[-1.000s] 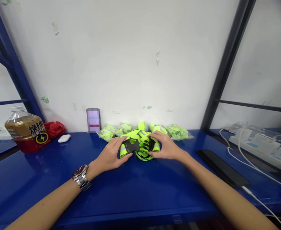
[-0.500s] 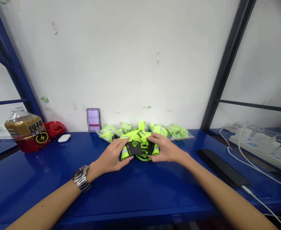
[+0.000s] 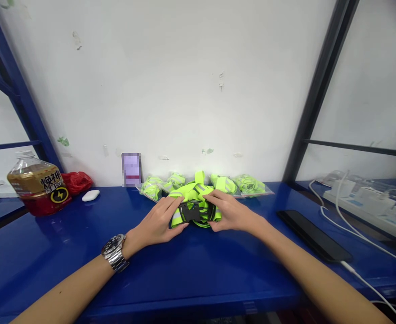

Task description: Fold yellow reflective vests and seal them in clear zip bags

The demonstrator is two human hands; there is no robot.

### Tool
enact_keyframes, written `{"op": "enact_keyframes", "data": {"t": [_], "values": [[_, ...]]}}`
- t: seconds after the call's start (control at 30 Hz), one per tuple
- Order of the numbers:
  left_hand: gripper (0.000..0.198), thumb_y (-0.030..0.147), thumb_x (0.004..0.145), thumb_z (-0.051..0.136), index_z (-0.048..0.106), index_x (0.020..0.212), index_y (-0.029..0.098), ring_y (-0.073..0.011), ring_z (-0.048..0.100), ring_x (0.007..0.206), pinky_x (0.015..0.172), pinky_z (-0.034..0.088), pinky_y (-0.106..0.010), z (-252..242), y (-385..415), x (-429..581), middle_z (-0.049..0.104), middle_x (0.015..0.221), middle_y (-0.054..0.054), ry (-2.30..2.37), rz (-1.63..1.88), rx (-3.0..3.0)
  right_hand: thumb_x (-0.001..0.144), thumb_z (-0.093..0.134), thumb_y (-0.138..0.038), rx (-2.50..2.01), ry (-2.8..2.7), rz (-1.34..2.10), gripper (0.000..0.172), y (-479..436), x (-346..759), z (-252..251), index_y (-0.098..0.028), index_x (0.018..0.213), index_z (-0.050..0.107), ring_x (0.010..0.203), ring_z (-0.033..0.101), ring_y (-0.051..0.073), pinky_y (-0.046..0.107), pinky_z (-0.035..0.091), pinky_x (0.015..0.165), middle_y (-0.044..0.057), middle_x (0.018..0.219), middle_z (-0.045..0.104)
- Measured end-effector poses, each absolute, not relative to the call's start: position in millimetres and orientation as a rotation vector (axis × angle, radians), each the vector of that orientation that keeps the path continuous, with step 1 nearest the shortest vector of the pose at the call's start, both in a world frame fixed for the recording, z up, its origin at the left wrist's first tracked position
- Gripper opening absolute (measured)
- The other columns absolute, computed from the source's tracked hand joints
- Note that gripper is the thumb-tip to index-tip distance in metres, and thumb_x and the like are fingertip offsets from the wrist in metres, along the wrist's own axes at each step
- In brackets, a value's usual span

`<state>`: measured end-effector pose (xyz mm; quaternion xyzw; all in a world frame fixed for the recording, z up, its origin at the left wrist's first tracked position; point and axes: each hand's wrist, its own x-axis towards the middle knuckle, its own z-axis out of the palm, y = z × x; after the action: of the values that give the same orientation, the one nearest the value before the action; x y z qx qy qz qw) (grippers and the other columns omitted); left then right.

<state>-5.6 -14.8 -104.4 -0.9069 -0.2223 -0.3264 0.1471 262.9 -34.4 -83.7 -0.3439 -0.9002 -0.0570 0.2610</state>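
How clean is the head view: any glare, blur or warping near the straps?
Head view: strap bundle, left hand and right hand are sharp; the wide lens tilts the shelf post; faint sheen on the blue shelf; a pixelated patch masks the card.

My left hand [image 3: 157, 220] and right hand [image 3: 229, 211] have their grip on the neon strap bundle [image 3: 194, 194]. My fingertips cover both ends of the black buckle [image 3: 191, 212], so I cannot tell whether its halves are latched, and the bottom edge cuts off both my forearms. The bundle hides the near parts of the clear bags [image 3: 251, 184] behind it, the card [image 3: 131, 169] at the wall is blurred to blocks, and the right edge cuts off the power strip [image 3: 369, 198] and the white cable [image 3: 369, 283].
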Motion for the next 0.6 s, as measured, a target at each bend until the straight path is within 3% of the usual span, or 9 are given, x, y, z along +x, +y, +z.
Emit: {"op": "enact_keyframes", "data": {"t": [0.07, 0.13, 0.2, 0.37, 0.6], "values": [[0.066, 0.035, 0.085, 0.060, 0.030, 0.140, 0.013, -0.0290, 0.055, 0.108, 0.092, 0.048, -0.045, -104, -16, -5, 0.055, 0.119, -0.019, -0.632, -0.929, -2.605, 0.067, 0.069, -0.023, -0.942, -2.454, -0.123, 0.098, -35, 260, -85, -0.012, 0.149, 0.015, 0.093, 0.057, 0.028, 0.038, 0.049, 0.075, 0.016, 0.107, 0.058], [0.066, 0.036, 0.086, 0.059, 0.031, 0.140, 0.013, -0.0291, 0.056, 0.107, 0.091, 0.048, -0.045, -104, -18, -4, 0.056, 0.118, -0.019, -0.615, -0.896, -2.616, 0.070, 0.069, -0.025, -0.939, -2.472, -0.061, 0.115, -37, 256, -86, -0.013, 0.149, -0.013, 0.093, 0.059, 0.029, 0.038, 0.049, 0.074, 0.017, 0.108, 0.060], [0.065, 0.037, 0.087, 0.058, 0.031, 0.141, 0.012, -0.0295, 0.056, 0.107, 0.091, 0.048, -0.046, -103, -21, -2, 0.056, 0.117, -0.019, -0.594, -0.843, -2.639, 0.070, 0.070, -0.024, -0.930, -2.498, -0.017, 0.121, -39, 252, -86, -0.015, 0.146, -0.023, 0.093, 0.061, 0.030, 0.039, 0.049, 0.074, 0.018, 0.110, 0.061], [0.064, 0.039, 0.089, 0.055, 0.030, 0.142, 0.013, -0.0301, 0.056, 0.107, 0.092, 0.048, -0.047, -104, -24, 2, 0.057, 0.118, -0.019, -0.587, -0.800, -2.664, 0.069, 0.072, -0.020, -0.981, -2.532, 0.075, 0.123, -41, 248, -85, -0.021, 0.145, -0.025, 0.081, 0.064, 0.026, 0.036, 0.049, 0.069, 0.019, 0.117, 0.061], [0.068, 0.042, 0.089, 0.055, 0.025, 0.145, 0.016, -0.0323, 0.051, 0.118, 0.097, 0.045, -0.050, -101, -20, 7, 0.051, 0.129, -0.019, -0.728, -0.874, -2.639, 0.067, 0.071, -0.021, -0.821, -2.414, 0.089, 0.113, -34, 256, -80, -0.022, 0.151, -0.005, 0.113, 0.055, 0.029, 0.040, 0.045, 0.090, 0.014, 0.123, 0.058]]}}
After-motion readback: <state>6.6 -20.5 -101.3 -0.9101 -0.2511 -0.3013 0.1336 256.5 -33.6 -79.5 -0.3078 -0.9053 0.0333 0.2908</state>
